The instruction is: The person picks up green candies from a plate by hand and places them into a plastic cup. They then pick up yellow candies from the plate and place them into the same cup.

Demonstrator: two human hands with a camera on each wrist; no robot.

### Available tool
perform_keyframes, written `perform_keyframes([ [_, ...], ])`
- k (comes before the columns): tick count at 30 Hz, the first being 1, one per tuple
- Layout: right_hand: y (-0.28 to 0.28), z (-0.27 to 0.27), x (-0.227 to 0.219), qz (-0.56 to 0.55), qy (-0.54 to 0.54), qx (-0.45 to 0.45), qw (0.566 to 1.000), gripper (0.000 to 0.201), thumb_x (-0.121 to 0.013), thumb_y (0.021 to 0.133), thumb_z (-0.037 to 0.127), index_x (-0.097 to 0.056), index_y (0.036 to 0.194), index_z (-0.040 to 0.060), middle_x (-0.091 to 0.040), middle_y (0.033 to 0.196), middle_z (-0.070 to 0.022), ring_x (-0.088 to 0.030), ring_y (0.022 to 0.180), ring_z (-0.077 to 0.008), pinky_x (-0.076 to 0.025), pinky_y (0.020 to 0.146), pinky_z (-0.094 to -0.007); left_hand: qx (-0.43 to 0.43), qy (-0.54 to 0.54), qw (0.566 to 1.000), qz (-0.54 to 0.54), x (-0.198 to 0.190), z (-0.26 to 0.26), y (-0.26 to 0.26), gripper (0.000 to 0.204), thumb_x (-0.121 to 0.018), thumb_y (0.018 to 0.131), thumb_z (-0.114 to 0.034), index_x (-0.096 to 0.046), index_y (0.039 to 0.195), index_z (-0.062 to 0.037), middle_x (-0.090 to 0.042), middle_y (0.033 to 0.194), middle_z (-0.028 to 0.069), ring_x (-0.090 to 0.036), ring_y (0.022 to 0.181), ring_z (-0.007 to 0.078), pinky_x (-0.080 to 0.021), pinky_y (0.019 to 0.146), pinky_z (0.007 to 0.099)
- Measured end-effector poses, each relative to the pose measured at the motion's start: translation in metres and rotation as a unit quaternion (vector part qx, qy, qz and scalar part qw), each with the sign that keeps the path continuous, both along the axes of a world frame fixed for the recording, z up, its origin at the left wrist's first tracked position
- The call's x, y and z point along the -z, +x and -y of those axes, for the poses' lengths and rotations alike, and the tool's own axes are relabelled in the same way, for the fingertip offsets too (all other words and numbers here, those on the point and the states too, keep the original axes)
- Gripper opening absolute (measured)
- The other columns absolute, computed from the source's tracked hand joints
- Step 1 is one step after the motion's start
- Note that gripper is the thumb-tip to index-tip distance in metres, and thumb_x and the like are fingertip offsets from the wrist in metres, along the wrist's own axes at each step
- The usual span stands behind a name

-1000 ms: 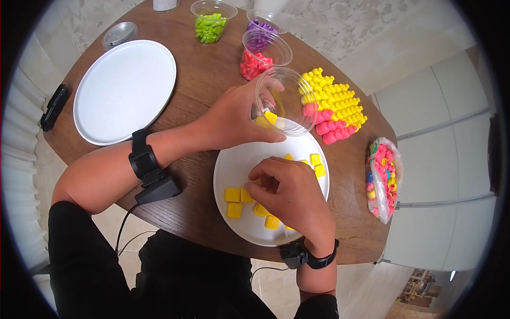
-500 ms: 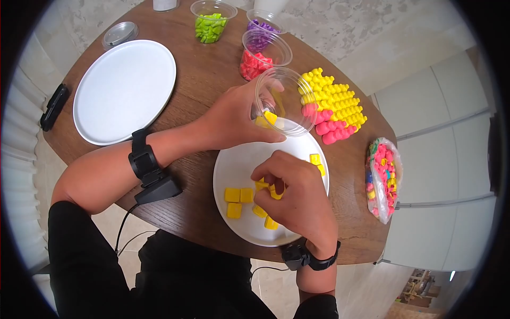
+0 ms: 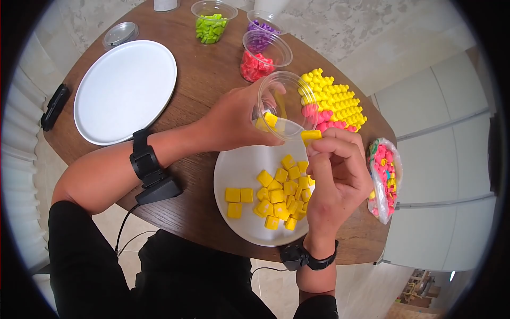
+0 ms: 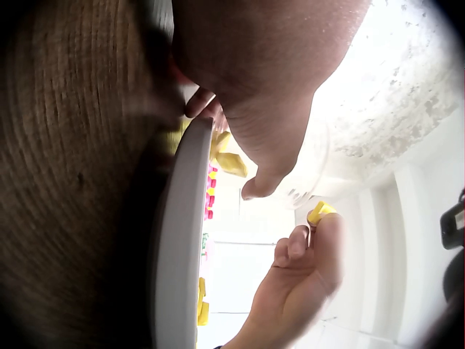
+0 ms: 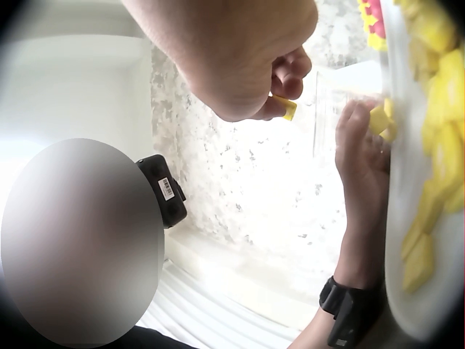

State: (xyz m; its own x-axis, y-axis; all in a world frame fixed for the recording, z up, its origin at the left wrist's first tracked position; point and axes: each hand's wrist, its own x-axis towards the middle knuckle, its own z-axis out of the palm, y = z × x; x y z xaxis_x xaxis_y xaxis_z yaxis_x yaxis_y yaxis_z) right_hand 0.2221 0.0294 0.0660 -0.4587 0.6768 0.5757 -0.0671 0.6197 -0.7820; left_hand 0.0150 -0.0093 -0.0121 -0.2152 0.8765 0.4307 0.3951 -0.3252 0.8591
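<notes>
In the head view the left hand (image 3: 234, 118) grips a clear cup (image 3: 289, 125) tilted over the far edge of a white plate (image 3: 226, 223); a few yellow pieces (image 3: 266, 121) lie inside it. Beside the cup's rim, the right hand (image 3: 340, 183) pinches one yellow piece (image 3: 311, 135) between thumb and fingers. Many yellow square pieces (image 3: 276, 195) lie on the plate, three of them grouped apart at its left. The left wrist view shows the pinched piece (image 4: 320, 211) at the right hand's fingertips (image 4: 330, 227), and the right wrist view shows it too (image 5: 288, 109).
An empty white plate (image 3: 125, 93) lies at the left. Farther back stand cups of green (image 3: 211, 27), purple (image 3: 261, 40) and red pieces (image 3: 256, 66). Rows of yellow and pink figures (image 3: 337, 103) and a bag of coloured pieces (image 3: 383, 178) are at the right.
The right hand has risen from the plate to the cup's rim with a yellow piece pinched in its fingers, uncovering the pieces below. The left hand and cup have barely moved.
</notes>
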Motion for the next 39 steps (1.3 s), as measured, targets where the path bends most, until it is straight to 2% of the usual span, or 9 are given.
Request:
perform_keyframes([
  [3,0.0012,-0.0002,0.001,0.004,0.019,0.013,1.0,0.019,-0.071,0.086,-0.017,-0.076,0.098,-0.003,-0.068,0.105,-0.0076,-0.061,0.078,-0.006,-0.049,0.067,-0.0209,0.001,0.008,1.0,-0.002,0.0003,-0.0014,0.0003,0.088,-0.096,0.071,-0.031,-0.053,0.142,-0.0036,-0.07,0.112,0.0137,-0.07,0.107,0.0287,-0.055,0.095,0.0399],
  [9,-0.0001,0.0006,0.0023,0.013,-0.009,0.025,1.0,0.02,-0.075,0.088,-0.013,-0.08,0.104,-0.0027,-0.07,0.107,-0.0073,-0.061,0.078,-0.0061,-0.048,0.068,-0.0208,0.008,-0.005,1.0,-0.005,-0.0013,0.0012,0.0008,0.086,-0.096,0.07,-0.03,-0.054,0.141,-0.005,-0.07,0.112,0.0142,-0.07,0.11,0.0311,-0.055,0.096,0.0419],
  [17,-0.0035,0.0021,0.0088,0.073,-0.051,-0.005,0.996,0.02,-0.076,0.09,-0.007,-0.08,0.108,-0.0018,-0.072,0.107,-0.0073,-0.065,0.078,-0.0061,-0.047,0.064,-0.0198,0.022,0.016,1.0,0.007,0.0042,-0.0017,0.0,0.086,-0.096,0.069,-0.026,-0.054,0.141,-0.0057,-0.071,0.112,0.0138,-0.07,0.111,0.0328,-0.054,0.096,0.0431],
  [19,-0.0042,0.0022,0.0082,0.069,-0.059,-0.01,0.996,0.02,-0.076,0.089,-0.007,-0.08,0.108,-0.0014,-0.072,0.107,-0.0074,-0.065,0.078,-0.0059,-0.047,0.063,-0.0199,0.031,-0.044,0.998,0.024,-0.0019,0.0023,0.0007,0.093,-0.099,0.07,-0.01,-0.052,0.149,-0.0026,-0.065,0.123,0.0025,-0.058,0.107,0.0092,-0.052,0.099,0.0268],
  [20,-0.0045,0.0022,0.008,0.065,-0.067,-0.014,0.996,0.021,-0.076,0.089,-0.007,-0.08,0.109,-0.0011,-0.072,0.108,-0.0075,-0.065,0.079,-0.0057,-0.047,0.062,-0.0199,0.031,-0.044,0.998,0.024,-0.0011,0.0016,0.0005,0.093,-0.099,0.07,-0.01,-0.052,0.149,-0.0026,-0.065,0.123,0.0025,-0.058,0.107,0.0092,-0.052,0.099,0.0268],
  [22,-0.0041,0.0016,0.0082,0.068,-0.066,-0.017,0.995,0.021,-0.076,0.089,-0.007,-0.08,0.109,-0.0009,-0.072,0.109,-0.0077,-0.065,0.079,-0.0057,-0.047,0.062,-0.0201,0.022,0.009,1.0,-0.002,0.0015,-0.0008,0.0001,0.088,-0.096,0.069,-0.025,-0.053,0.143,-0.0051,-0.07,0.111,0.014,-0.07,0.111,0.0332,-0.054,0.097,0.0435],
  [29,-0.0052,0.0008,0.0085,0.076,-0.074,-0.03,0.994,0.022,-0.076,0.091,-0.006,-0.078,0.111,0.0004,-0.071,0.113,-0.0075,-0.066,0.08,-0.0063,-0.05,0.063,-0.0207,0.021,0.013,1.0,0.001,0.0027,-0.0009,0.0001,0.088,-0.096,0.068,-0.025,-0.052,0.143,-0.0049,-0.07,0.112,0.0143,-0.069,0.112,0.033,-0.054,0.098,0.0434],
  [31,-0.0046,0.0005,0.0081,0.082,-0.074,-0.031,0.993,0.022,-0.076,0.091,-0.006,-0.078,0.112,0.0008,-0.071,0.114,-0.0074,-0.066,0.08,-0.0065,-0.05,0.063,-0.0207,0.023,-0.029,0.999,0.002,-0.0004,0.0016,0.0001,0.092,-0.099,0.069,-0.011,-0.052,0.149,-0.0034,-0.067,0.123,0.0036,-0.061,0.107,0.0104,-0.053,0.099,0.0288],
  [39,-0.0057,0.005,0.0021,0.098,-0.089,-0.016,0.991,0.023,-0.076,0.09,-0.006,-0.078,0.112,0.001,-0.071,0.115,-0.0077,-0.067,0.083,-0.0073,-0.052,0.065,-0.0212,0.022,-0.031,0.999,0.001,-0.0025,0.0017,0.0003,0.092,-0.099,0.07,-0.013,-0.052,0.148,-0.0038,-0.067,0.121,0.0032,-0.061,0.105,0.0103,-0.054,0.098,0.0287],
])
